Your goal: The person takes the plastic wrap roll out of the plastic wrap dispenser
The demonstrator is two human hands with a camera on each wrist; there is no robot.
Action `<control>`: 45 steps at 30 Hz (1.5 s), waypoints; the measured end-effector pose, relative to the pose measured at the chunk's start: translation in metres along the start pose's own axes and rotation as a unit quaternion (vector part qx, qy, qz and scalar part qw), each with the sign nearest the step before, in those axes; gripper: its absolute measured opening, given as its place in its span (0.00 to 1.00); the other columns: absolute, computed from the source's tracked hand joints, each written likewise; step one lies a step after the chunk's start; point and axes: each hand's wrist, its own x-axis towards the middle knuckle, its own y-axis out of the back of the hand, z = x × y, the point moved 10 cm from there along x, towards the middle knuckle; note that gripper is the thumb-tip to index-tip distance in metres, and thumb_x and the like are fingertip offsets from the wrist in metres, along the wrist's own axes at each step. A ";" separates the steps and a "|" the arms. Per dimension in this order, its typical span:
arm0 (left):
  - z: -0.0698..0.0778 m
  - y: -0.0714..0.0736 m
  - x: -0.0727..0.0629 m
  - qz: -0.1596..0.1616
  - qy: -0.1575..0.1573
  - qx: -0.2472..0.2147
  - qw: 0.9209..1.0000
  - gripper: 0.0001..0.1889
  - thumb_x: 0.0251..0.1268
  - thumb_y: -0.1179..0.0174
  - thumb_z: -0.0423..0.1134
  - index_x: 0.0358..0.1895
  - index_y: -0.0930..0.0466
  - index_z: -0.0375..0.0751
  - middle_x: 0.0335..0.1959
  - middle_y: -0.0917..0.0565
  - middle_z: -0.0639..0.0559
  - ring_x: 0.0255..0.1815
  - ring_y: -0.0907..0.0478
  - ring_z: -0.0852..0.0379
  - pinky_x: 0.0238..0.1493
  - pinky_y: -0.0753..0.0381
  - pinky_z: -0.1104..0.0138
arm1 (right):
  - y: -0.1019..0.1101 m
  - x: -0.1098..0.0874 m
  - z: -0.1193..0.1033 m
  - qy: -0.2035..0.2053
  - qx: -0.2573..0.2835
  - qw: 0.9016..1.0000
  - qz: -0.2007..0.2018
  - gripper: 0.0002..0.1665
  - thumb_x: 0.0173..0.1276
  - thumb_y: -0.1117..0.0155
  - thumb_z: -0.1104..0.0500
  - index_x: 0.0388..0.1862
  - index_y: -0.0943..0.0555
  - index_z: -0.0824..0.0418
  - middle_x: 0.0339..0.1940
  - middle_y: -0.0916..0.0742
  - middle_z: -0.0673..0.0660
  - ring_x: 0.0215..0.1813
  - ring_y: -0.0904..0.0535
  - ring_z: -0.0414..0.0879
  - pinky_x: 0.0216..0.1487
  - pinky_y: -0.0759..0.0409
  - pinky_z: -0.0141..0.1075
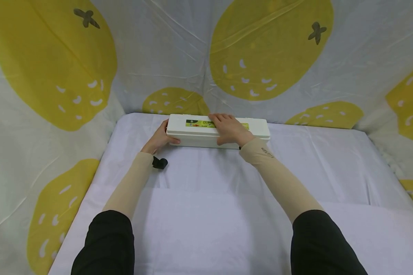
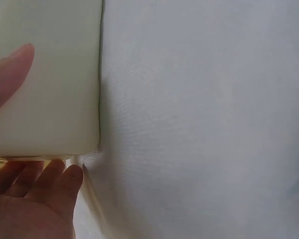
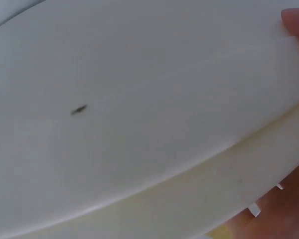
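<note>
A long white lidded box with a yellow-green label lies sideways at the far edge of the white-covered table. My left hand grips its left end, the thumb on the front face and the fingers round the end. Across the lid, right of the middle, my right hand holds the box, covering part of the label. The left wrist view shows the thumb on the box wall and the fingertips at its end. Close up in the right wrist view are the box's smooth surface and a thumb tip.
White cloth covers the table, with soft creases at the right. A curtain printed with large yellow fruit hangs right behind the box and along both sides. A small black device sits at the left wrist.
</note>
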 end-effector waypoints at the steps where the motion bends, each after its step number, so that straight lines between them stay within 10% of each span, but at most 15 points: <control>1: 0.000 0.000 0.000 0.001 0.000 0.000 1.000 0.55 0.44 0.34 0.15 0.75 0.59 0.34 0.73 0.47 0.38 0.70 0.46 0.42 0.70 0.50 0.55 | 0.000 0.000 -0.002 -0.002 -0.009 1.000 -0.001 0.56 0.54 0.29 0.53 0.76 0.50 0.63 0.73 0.38 0.63 0.72 0.44 0.60 0.69 0.48 0.51; 15: -0.009 0.005 0.008 0.009 -0.009 0.021 1.000 0.56 0.44 0.32 0.16 0.76 0.58 0.36 0.73 0.44 0.38 0.70 0.44 0.42 0.70 0.48 0.54 | 0.001 0.003 -0.017 -0.048 -0.038 0.997 0.042 0.48 0.55 0.33 0.60 0.70 0.46 0.72 0.66 0.35 0.72 0.66 0.39 0.67 0.65 0.43 0.60; 45: -0.019 0.009 0.013 0.014 -0.027 0.088 0.996 0.54 0.46 0.30 0.22 0.75 0.56 0.36 0.70 0.39 0.38 0.67 0.40 0.42 0.68 0.46 0.53 | 0.007 0.004 0.002 -0.037 0.041 0.998 -0.020 0.53 0.54 0.33 0.56 0.76 0.47 0.62 0.69 0.37 0.66 0.68 0.42 0.68 0.63 0.47 0.65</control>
